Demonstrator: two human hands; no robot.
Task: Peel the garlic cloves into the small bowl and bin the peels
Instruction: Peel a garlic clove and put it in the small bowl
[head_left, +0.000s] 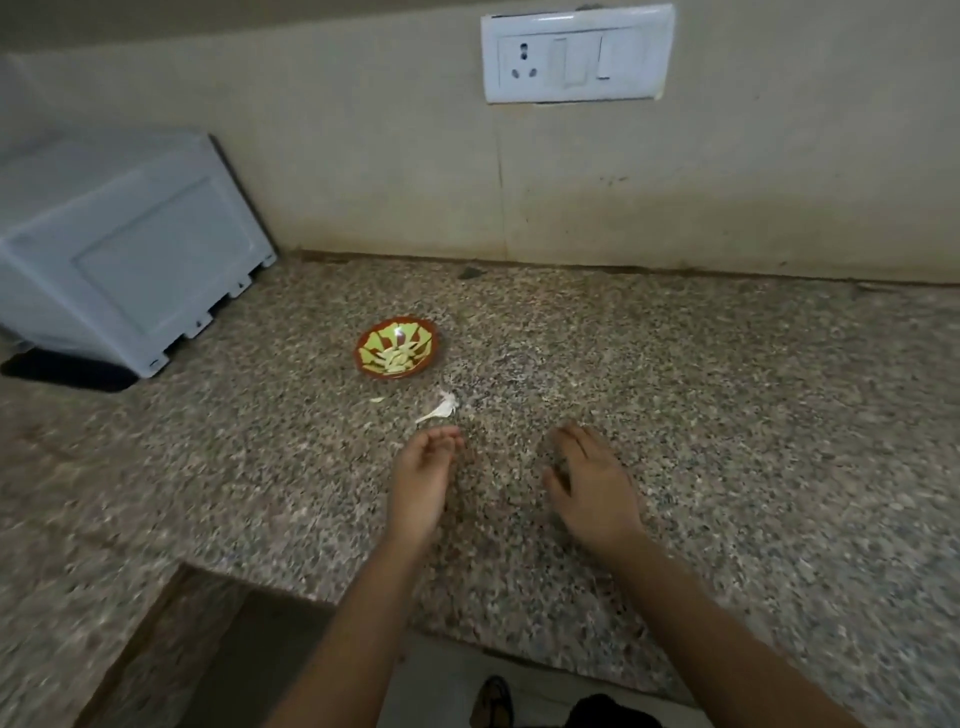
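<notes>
1. So, the peeling part looks pretty much done: the small round bowl with the red-brown rim and green-and-yellow pattern (397, 346) sits a bit left of the frame's centre on the speckled granite countertop (701, 415), and there's a little heap of pale peeled garlic cloves (396, 357) inside it.

2. What's left on the counter is the mess. A wisp of white papery garlic peel (442, 408) lies just below the bowl, apart from it, and a tiny pale scrap (377, 400) sits to its left. Can't tell if that scrap is skin or a bit of clove, too small.

3. Hands: the left hand (422, 475) is just below the peel, palm turned inward, fingers loosely curled like a cup, and I don't see anything in it. The right hand (589, 483) is palm down over the counter further right, fingers spread and relaxed, holding nothing visible.

4. My read: this is the clean-up step, gathering peels for the bin.

5. Next move probably calls for sweeping that light peel toward the cupped left hand. It's flimsy stuff, so a gentle pinch or scrape, no fast swipes.

6. No bin anywhere in view, just a grey plastic box (124, 249) at upper left and a white wall socket plate (577, 54) up top.
</notes>
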